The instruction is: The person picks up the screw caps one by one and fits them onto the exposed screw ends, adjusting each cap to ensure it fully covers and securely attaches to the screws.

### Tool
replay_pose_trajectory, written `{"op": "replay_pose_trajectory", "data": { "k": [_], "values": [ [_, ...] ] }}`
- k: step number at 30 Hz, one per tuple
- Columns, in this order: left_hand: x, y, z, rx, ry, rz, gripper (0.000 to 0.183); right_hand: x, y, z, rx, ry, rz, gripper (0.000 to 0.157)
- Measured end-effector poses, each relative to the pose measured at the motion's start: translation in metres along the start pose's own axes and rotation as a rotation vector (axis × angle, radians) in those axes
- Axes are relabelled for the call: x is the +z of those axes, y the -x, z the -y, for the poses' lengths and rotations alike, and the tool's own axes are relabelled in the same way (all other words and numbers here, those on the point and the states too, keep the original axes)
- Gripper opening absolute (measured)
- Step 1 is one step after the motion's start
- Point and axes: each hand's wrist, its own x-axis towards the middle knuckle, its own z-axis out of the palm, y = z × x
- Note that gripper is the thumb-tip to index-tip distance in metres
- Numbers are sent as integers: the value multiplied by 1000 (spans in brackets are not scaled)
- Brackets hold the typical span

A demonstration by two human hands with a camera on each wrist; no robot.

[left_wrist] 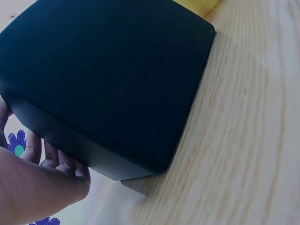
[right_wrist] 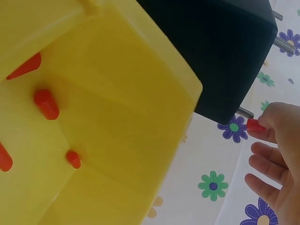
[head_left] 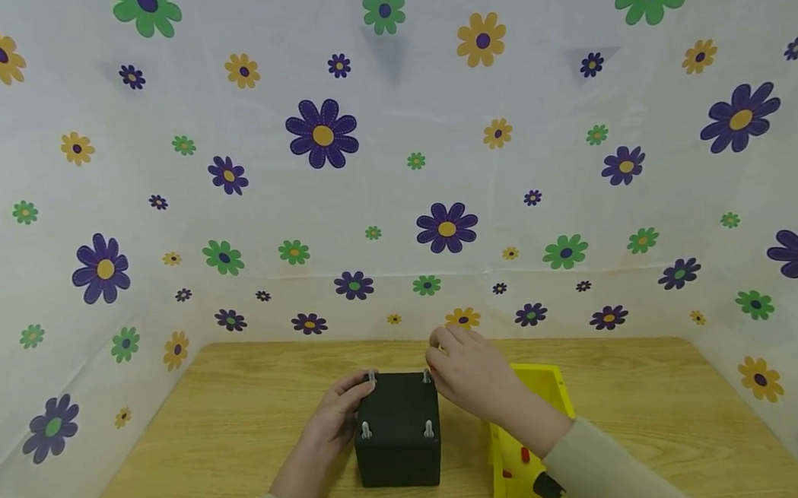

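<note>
A black box stands on the wooden table with a threaded metal bolt sticking up near each corner of its top. My left hand grips its far left corner, the thumb by the bolt there and the fingers round the side. In the right wrist view my right hand pinches a small red cap between thumb and forefinger, right by the tip of the far right bolt. Its other fingers are loosely bent.
Right of the box, under my right forearm, is a yellow bin. Several red caps lie in it. A white flowered sheet rises behind and beside the wooden table.
</note>
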Motion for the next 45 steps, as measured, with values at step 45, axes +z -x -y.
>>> {"op": "replay_pose_trajectory", "data": {
  "k": [45],
  "values": [
    [1,-1,0,-13,-13,-25,24,8,-2,8,23,-31,-1,13]
  ]
}}
